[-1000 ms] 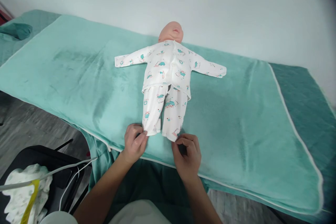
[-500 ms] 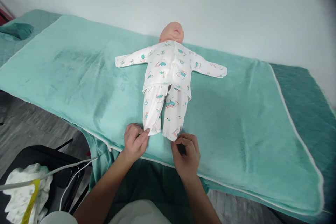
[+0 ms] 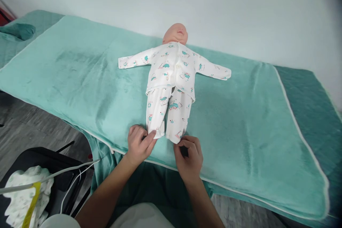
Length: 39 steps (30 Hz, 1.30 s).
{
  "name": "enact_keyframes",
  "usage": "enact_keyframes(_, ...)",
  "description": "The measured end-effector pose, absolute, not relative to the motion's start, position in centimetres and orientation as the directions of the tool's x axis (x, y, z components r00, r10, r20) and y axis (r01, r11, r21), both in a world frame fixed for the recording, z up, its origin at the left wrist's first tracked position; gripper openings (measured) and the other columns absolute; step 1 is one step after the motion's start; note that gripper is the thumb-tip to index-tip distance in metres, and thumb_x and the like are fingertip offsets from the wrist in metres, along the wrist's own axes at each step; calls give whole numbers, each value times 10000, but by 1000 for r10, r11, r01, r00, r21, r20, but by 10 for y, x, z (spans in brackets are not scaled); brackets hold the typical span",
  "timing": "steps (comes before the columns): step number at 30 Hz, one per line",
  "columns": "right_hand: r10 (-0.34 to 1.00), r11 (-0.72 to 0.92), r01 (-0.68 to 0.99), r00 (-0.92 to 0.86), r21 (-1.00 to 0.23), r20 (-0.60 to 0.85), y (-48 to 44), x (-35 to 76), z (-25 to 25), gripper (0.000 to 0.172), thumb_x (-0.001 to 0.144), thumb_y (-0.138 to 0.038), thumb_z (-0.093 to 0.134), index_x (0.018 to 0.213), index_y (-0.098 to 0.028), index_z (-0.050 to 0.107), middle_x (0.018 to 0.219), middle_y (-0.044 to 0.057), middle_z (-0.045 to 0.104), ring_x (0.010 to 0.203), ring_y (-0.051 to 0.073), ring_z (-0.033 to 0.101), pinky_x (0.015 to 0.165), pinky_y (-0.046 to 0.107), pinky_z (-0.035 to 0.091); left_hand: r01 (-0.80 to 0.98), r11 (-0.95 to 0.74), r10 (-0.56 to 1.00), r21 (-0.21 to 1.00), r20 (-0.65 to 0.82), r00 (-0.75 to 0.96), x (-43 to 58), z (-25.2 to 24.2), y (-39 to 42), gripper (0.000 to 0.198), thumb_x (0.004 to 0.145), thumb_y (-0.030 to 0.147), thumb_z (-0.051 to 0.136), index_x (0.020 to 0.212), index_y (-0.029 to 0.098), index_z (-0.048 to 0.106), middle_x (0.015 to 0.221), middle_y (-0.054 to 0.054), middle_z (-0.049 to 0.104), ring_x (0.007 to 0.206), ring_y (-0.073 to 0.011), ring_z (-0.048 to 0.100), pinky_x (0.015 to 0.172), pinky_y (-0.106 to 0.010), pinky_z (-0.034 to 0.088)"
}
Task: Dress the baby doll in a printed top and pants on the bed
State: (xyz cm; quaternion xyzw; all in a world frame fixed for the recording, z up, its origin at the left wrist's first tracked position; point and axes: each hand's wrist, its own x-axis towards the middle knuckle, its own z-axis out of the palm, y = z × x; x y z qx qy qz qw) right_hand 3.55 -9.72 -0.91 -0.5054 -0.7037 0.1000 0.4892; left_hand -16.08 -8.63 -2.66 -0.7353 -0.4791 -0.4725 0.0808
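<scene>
A baby doll (image 3: 175, 34) lies on its back, its head by the wall and its legs towards me. It wears a white printed jacket (image 3: 171, 69) with both sleeves spread out, and matching white trousers (image 3: 176, 117). My left hand (image 3: 139, 143) is closed, thumb and finger pinching the cuff of the trouser leg on the left. The cuff of the other leg is pinched between the thumb and finger of my right hand (image 3: 189, 155). No feet show below the cuffs.
A green cover (image 3: 227, 128) with white edging lies over the long bed. At the lower left, a black chair (image 3: 34, 153) holds a crumpled white printed cloth (image 3: 20, 190) and a yellow strip (image 3: 31, 205). Pale cables (image 3: 57, 174) cross above it. A white wall stands behind.
My left hand has shifted slightly to the right with the cuff. My right hand has hardly moved.
</scene>
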Motion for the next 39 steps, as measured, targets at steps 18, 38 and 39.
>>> enact_keyframes(18,817,460,614,-9,-641,577,-98,37,-13,217,891,-31,678,938,-219,581,978,18,625,862,140,634,721,275,526,742,-546,622,389,781,49,-163,-30,-87,362,897,138,720,1234,233,627,798,-9,623,769,-183,601,766,-356,502)
enact_keyframes(38,924,147,115,338,-982,178,26,82,4,499,933,-522,708,1355,-279,595,1525,95,555,1457,255,518,1231,554,399,382,-287,855,878,415,-311,-178,5,-4,400,1052,476,533,1381,266,616,1453,-105,610,1382,-240,578,1127,-432,521)
enact_keyframes(39,938,110,96,320,-989,135,46,81,5,557,941,-575,675,1413,-300,562,1598,81,494,1514,252,462,1270,562,353,360,-271,882,893,380,-277,-178,9,12,453,1050,518,518,1432,285,589,1560,-95,546,1480,-249,504,1209,-459,459)
